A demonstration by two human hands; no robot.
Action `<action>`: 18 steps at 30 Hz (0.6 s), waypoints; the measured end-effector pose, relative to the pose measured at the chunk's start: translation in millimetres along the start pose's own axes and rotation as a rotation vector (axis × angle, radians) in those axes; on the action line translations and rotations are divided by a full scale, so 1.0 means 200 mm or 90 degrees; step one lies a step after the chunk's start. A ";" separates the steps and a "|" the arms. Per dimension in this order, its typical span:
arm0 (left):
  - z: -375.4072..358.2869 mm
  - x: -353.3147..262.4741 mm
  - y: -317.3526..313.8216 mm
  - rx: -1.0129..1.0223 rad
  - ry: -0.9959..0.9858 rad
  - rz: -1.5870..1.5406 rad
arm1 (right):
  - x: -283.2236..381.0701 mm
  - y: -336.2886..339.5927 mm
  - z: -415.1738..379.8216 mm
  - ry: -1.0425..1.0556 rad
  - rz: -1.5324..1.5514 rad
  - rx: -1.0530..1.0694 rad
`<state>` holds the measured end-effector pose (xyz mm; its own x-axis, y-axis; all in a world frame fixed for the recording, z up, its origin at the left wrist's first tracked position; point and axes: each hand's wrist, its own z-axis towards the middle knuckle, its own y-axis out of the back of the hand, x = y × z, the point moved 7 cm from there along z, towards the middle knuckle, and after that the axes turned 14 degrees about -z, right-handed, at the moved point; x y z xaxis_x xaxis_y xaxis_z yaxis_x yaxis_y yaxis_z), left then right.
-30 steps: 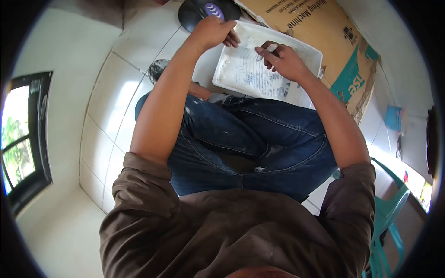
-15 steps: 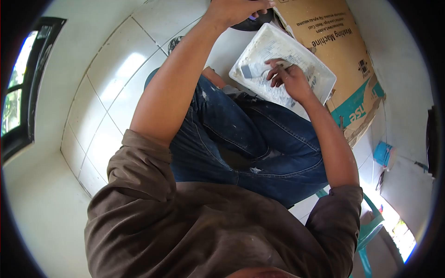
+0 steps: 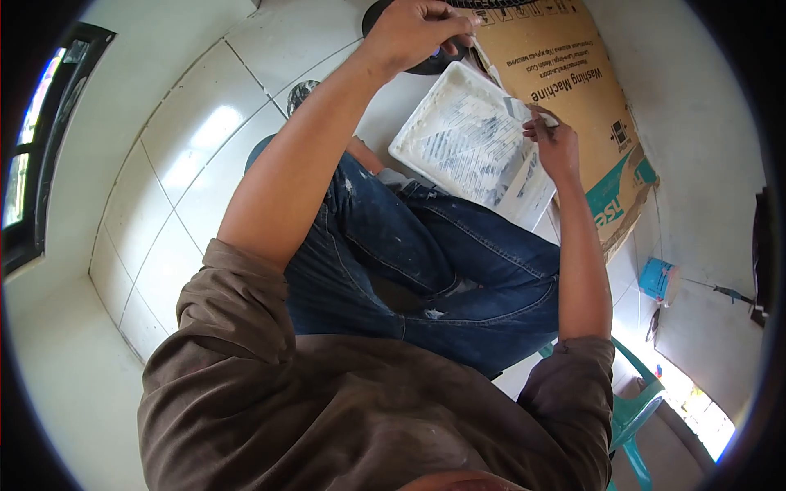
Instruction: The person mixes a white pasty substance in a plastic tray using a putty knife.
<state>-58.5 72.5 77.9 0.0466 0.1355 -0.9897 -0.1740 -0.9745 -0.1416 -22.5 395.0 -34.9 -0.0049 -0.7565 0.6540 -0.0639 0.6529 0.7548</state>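
My left hand [image 3: 427, 31] is raised at the top, over the black round base [image 3: 434, 59]. Its thumb and fingers are pinched together near the cardboard's edge; what lies between them is too small to make out. In my right hand [image 3: 557, 146] is a flat paintbrush [image 3: 517, 110] with a grey end and pale handle. The brush is at the right rim of a white tray [image 3: 407, 141], its head pointing up and left. White paint streaks lie across the tray's ridged, dark-marked bottom. The tray sits just beyond my bent legs in jeans [image 3: 393, 237].
A flattened washing machine carton [image 3: 565, 53] lies right of the tray. Farther right are a blue container [image 3: 656, 280] and a green plastic chair [image 3: 634, 409]. White floor tiles [image 3: 184, 168] stretch left toward the wall, with a dark-framed window [image 3: 57, 131].
My right hand has lifted the paintbrush from over the tray's middle to its right rim. My left hand stays raised, still pinched. The camera view has shifted slightly.
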 end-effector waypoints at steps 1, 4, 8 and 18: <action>0.00 0.00 0.00 0.001 0.002 0.000 | 0.01 -0.05 0.01 0.067 0.022 -0.019; -0.01 0.05 -0.03 0.015 -0.086 -0.001 | 0.20 -0.18 -0.02 0.140 -0.244 0.018; 0.00 0.09 -0.05 0.031 -0.058 0.040 | 0.46 -0.39 -0.22 0.237 -0.299 0.158; -0.02 0.15 -0.08 0.033 -0.009 0.076 | 0.43 -0.37 -0.24 0.206 -0.018 0.300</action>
<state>-51.2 92.2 51.0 0.0089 0.0223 -0.9997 -0.2287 -0.9732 -0.0238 29.8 283.3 -30.8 0.3048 -0.6747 0.6723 -0.4983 0.4886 0.7162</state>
